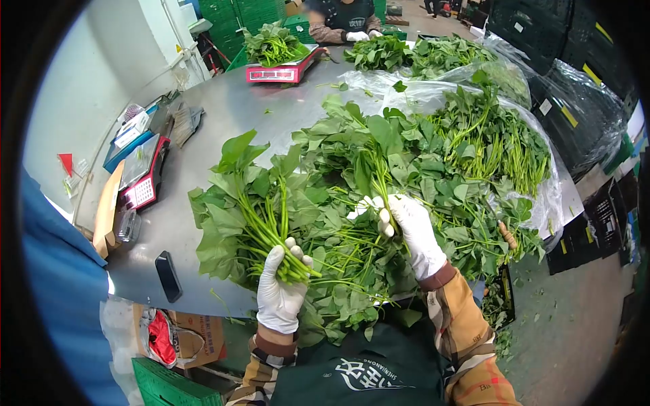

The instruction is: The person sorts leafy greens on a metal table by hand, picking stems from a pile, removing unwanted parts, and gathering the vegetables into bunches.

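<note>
White-gloved, my left hand is closed around the stem ends of a bunch of leafy greens, whose leaves fan up and to the left. In my right hand, also gloved in white, the fingers are wrapped round a smaller bunch of leafy stems, held upright. Beneath and between both hands spreads a loose heap of greens on the metal table. More long-stemmed greens lie on clear plastic to the right.
A red scale carrying greens stands at the far side, near a co-worker in white gloves. Another red scale and a phone lie at left. Wrapped dark crates stand at right. A green crate sits below.
</note>
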